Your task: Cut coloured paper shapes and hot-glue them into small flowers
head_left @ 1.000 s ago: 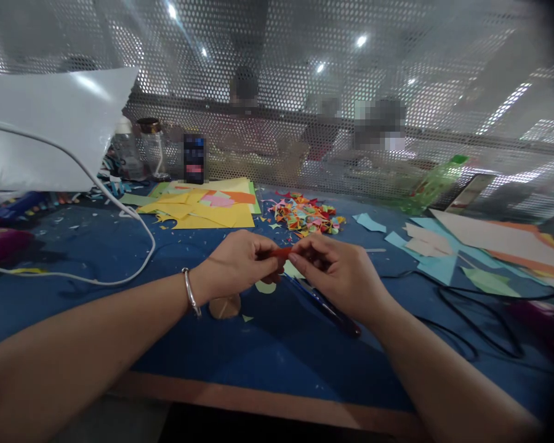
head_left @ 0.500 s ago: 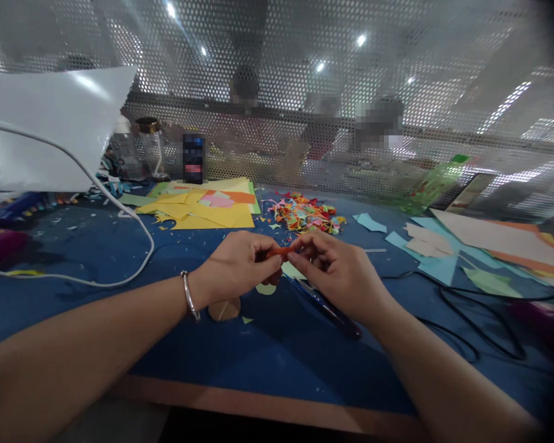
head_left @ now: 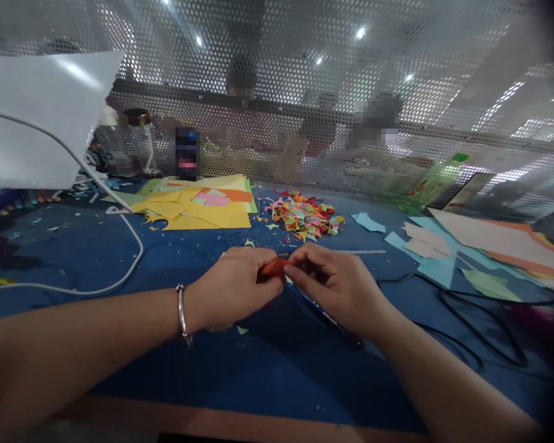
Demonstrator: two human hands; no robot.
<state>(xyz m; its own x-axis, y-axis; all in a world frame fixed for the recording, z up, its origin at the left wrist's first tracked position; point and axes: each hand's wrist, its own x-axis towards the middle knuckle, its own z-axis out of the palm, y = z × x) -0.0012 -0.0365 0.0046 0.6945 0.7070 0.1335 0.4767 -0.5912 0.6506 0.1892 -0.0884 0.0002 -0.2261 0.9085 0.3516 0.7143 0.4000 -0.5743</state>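
Note:
Between the fingertips of both hands is a small folded piece of orange-red paper (head_left: 274, 268). My left hand (head_left: 235, 283), with a silver bangle at the wrist, pinches it from the left. From the right, my right hand (head_left: 330, 277) grips its edge between thumb and fingers. A dark blue pen-like tool (head_left: 321, 314) lies on the table partly under my right hand; its far end is hidden. Under my left wrist a tan round piece (head_left: 219, 327) barely shows. A pale green paper scrap (head_left: 242, 330) lies just in front of it.
Beyond my hands is a heap of colourful paper scraps (head_left: 307, 215). Yellow sheets (head_left: 198, 215) lie at the back left below a phone (head_left: 187, 154). Blue and pale papers (head_left: 436, 258) and black cables (head_left: 480, 332) are on the right, a white cable (head_left: 133, 246) on the left.
My hands have come slightly lower in view, and more of the orange-red paper shows. My left hand has turned and now covers most of the tan round piece. The view has shifted a little.

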